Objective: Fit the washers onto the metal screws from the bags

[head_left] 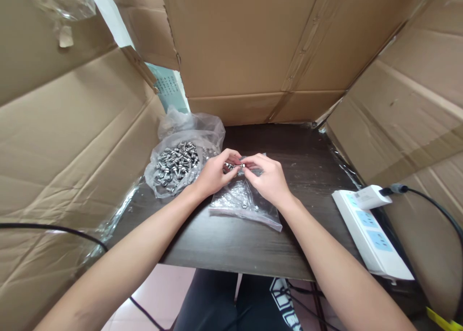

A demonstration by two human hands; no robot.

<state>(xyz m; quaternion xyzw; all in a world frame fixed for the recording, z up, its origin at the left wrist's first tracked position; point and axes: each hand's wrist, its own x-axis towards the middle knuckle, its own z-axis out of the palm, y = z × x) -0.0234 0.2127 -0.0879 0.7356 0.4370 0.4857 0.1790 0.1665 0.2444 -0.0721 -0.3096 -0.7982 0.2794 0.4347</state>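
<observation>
My left hand [217, 171] is closed, with a small metal bolt [236, 166] between thumb and fingers. Other shiny metal pieces show in its curled fingers, partly hidden. The fingertips of my right hand [265, 176] pinch a small piece at the bolt's end that looks like a nut [243, 165]. Both hands meet just above a clear zip bag [249, 217], which lies flat on the table and has several small nuts inside. Left of my left hand, an open plastic bag [154, 179] holds a heap of metal bolts [177, 164].
The dark table [307, 167] is walled by cardboard [246, 41] at the back and both sides. A white power strip [379, 244] with a plugged-in adapter [372, 197] lies at the right. A black cable [72, 232] hangs at the left.
</observation>
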